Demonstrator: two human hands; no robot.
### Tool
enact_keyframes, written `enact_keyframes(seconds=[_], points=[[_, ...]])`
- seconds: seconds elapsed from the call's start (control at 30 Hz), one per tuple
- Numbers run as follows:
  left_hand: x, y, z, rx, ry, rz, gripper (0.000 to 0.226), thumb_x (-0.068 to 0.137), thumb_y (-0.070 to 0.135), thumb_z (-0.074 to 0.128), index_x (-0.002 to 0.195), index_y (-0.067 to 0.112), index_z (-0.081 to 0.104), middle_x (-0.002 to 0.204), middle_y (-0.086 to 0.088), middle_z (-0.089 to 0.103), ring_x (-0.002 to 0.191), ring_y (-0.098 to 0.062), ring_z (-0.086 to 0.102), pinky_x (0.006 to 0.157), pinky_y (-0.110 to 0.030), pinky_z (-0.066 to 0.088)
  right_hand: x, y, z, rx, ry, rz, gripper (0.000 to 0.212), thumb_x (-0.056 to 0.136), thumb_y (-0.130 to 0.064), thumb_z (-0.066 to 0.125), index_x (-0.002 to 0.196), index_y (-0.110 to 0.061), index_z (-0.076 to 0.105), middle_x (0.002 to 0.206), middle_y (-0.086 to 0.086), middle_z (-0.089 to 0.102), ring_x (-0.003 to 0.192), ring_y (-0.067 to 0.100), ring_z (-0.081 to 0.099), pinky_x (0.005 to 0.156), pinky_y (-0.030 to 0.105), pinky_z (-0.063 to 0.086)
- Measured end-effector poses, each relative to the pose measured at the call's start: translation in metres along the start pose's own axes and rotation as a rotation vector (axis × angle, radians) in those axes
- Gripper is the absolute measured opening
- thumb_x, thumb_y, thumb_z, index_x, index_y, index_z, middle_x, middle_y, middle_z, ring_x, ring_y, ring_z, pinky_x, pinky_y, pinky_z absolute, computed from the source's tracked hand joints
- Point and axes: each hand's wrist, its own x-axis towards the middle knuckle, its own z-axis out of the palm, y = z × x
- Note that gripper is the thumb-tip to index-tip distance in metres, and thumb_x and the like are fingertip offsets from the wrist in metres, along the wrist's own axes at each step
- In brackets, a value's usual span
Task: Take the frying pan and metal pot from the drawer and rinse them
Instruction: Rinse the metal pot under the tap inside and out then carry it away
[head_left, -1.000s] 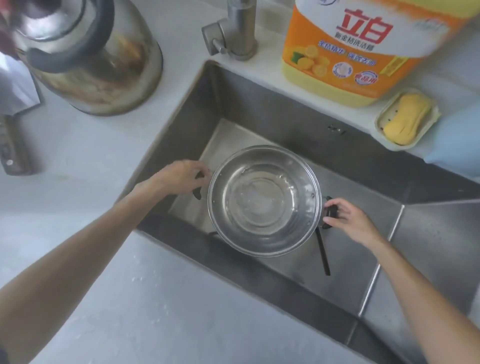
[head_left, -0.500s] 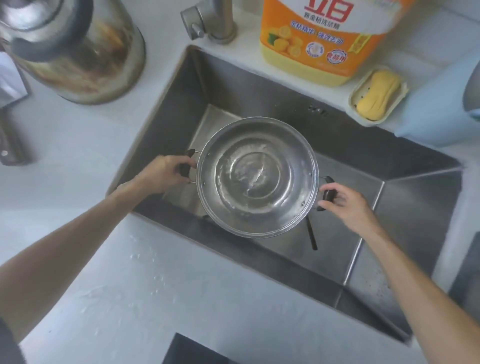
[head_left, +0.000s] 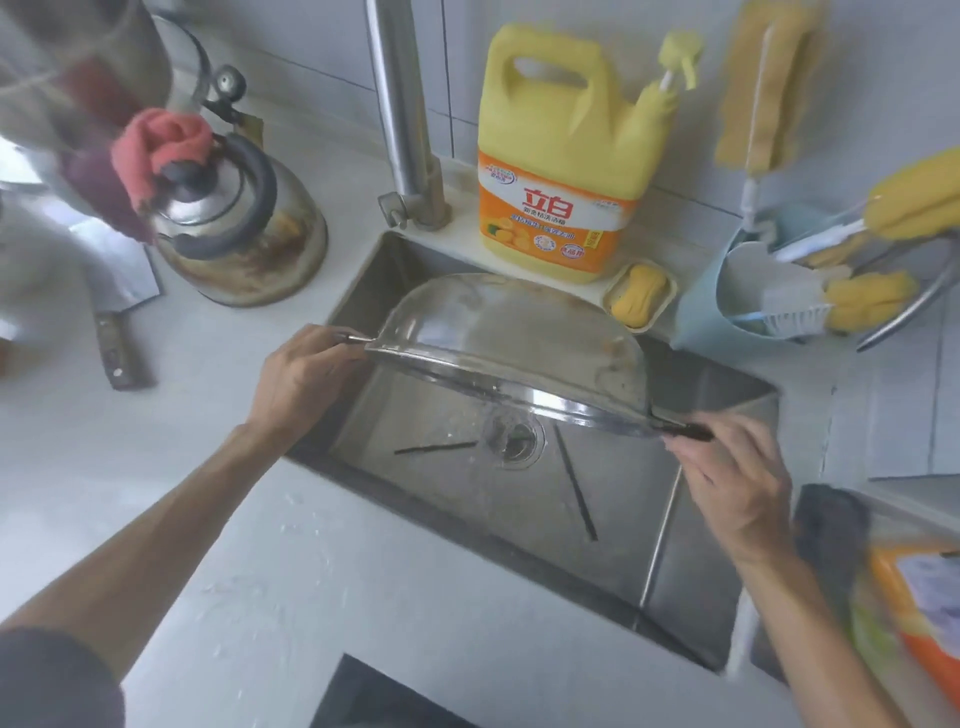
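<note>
Metal pot (head_left: 514, 343) tipped mouth-down above the sink (head_left: 717, 400) drain, left hand (head_left: 301, 379) and right hand (head_left: 737, 478) each pinching a side handle; holding both grips level should let water fall inside the sink.

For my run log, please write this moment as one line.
step: emptying | object: round metal pot tipped over steel sink | left hand: grip on handle | right hand: grip on handle

Metal pot (head_left: 519, 338) tipped on edge over sink (head_left: 717, 415), mouth facing away; left hand (head_left: 306, 379) and right hand (head_left: 737, 478) grip side handles.
</note>
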Motion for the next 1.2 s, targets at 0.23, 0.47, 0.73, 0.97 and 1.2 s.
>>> enact_keyframes(seconds=[0.23, 0.47, 0.73, 0.97, 1.2], points=[[0.017, 0.052, -0.050, -0.161, 0.008, 0.038, 0.039, 0.075, 0.000, 0.072, 0.098, 0.030, 0.064, 0.100, 0.029, 0.062, 0.079, -0.017, 0.059, 0.063, -0.026, 0.049, 0.012, 0.004, -0.068, 0.058, -0.044, 0.133, 0.019, 0.090, -0.013, 0.059, 0.080, -0.006, 0.073, 0.091, 0.013, 0.067, 0.090, 0.024, 0.054, 0.095, 0.012, 0.034], [0.059, 0.100, -0.076, -0.559, -0.409, -0.062, 0.033, 0.080, 0.028, 0.071, 0.104, 0.048, 0.061, 0.087, 0.013, 0.070, 0.081, 0.000, 0.066, 0.080, -0.023, 0.050, -0.004, -0.005, -0.146, 0.492, -0.195, 0.710, 0.046, 0.082, -0.008, 0.068, 0.095, -0.050, 0.057, 0.102, -0.026, 0.063, 0.090, -0.003, 0.064, 0.082, 0.009, 0.045], [0.102, 0.225, -0.063, -0.978, -0.707, 0.171, 0.025, 0.084, 0.019, 0.064, 0.096, 0.040, 0.069, 0.089, 0.006, 0.073, 0.080, -0.007, 0.068, 0.077, -0.017, 0.053, -0.093, -0.042, -0.271, 0.578, 0.161, 1.238, 0.038, 0.086, 0.003, 0.060, 0.104, -0.029, 0.066, 0.093, -0.009, 0.072, 0.085, 0.006, 0.064, 0.071, 0.018, 0.051], [0.084, 0.418, -0.055, -1.118, -0.948, 0.451, 0.034, 0.077, 0.051, 0.068, 0.109, 0.040, 0.066, 0.088, -0.005, 0.074, 0.078, -0.012, 0.068, 0.076, -0.017, 0.053, -0.200, -0.117, -0.419, 0.357, 0.586, 1.449, 0.031, 0.082, -0.011, 0.066, 0.111, -0.023, 0.066, 0.100, -0.005, 0.072, 0.087, 0.008, 0.066, 0.066, 0.019, 0.052], [-0.012, 0.631, -0.083, -1.182, -1.161, 0.777, 0.025, 0.088, 0.019, 0.062, 0.091, 0.041, 0.072, 0.080, 0.005, 0.073, 0.057, 0.000, 0.060, 0.059, -0.004, 0.047, -0.308, -0.217, -0.526, 0.094, 0.954, 1.546, 0.034, 0.081, 0.000, 0.065, 0.111, -0.014, 0.062, 0.091, -0.001, 0.073, 0.077, 0.009, 0.062, 0.058, 0.020, 0.050]])
